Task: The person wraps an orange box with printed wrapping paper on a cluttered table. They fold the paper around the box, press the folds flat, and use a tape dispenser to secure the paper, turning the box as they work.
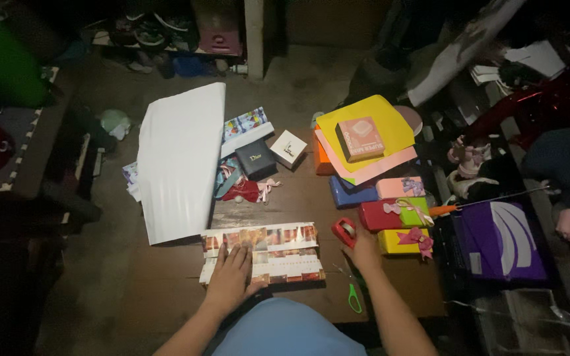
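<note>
left hand [232, 275] flat, released, on wrapped box [262, 254] at table's [311, 198] near edge | right hand [363, 252] grasping red tape dispenser [344, 231] beside it

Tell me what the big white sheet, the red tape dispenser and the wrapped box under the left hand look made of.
White sheet: likely paper, matte, gently curved. Tape dispenser: seemingly glossy red plastic. Wrapped box: printed paper, slight sheen; left hand flat on it.

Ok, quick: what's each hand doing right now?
Left hand: open, flat on the patterned wrapped parcel.
Right hand: at the red tape dispenser; grip cannot be told.
</note>
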Available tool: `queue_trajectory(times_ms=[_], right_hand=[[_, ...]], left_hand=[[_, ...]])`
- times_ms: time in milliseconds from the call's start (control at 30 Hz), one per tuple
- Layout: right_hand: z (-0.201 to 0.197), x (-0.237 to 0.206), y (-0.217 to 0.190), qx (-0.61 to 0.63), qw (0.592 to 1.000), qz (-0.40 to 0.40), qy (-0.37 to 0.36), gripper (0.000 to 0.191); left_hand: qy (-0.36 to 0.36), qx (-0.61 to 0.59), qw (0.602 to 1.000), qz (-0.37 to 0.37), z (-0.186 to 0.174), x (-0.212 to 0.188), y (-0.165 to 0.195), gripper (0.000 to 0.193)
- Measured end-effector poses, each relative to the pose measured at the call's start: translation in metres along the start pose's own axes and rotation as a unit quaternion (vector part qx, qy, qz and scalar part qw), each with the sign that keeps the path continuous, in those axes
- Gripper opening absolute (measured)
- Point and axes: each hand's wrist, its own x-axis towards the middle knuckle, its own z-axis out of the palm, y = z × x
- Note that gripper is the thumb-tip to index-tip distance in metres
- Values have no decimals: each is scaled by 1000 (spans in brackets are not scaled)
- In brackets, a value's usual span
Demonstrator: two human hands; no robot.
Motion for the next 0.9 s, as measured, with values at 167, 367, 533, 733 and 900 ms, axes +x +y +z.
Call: queue_trajectory(times_ms=[167, 367, 533, 733, 900], right_hand=[[6, 10, 6, 30, 998, 61, 7, 65], [-31, -16, -47, 183, 979, -48, 81, 70], [-39, -57, -131, 78, 955, -250, -137, 63], [-11, -71, -179, 67, 890, -412, -184, 71], [2, -61, -162, 225, 901, -308, -206, 53]], left_hand=[[5, -17, 1000, -3, 5, 0, -5, 91], [34, -65, 997, -12, 8, 0, -9, 94], [22, -88, 996, -10, -4, -5, -7, 116], [3, -78, 997, -15, -13, -4, -2, 127], [-7, -74, 997, -20, -11, -3, -1, 118]])
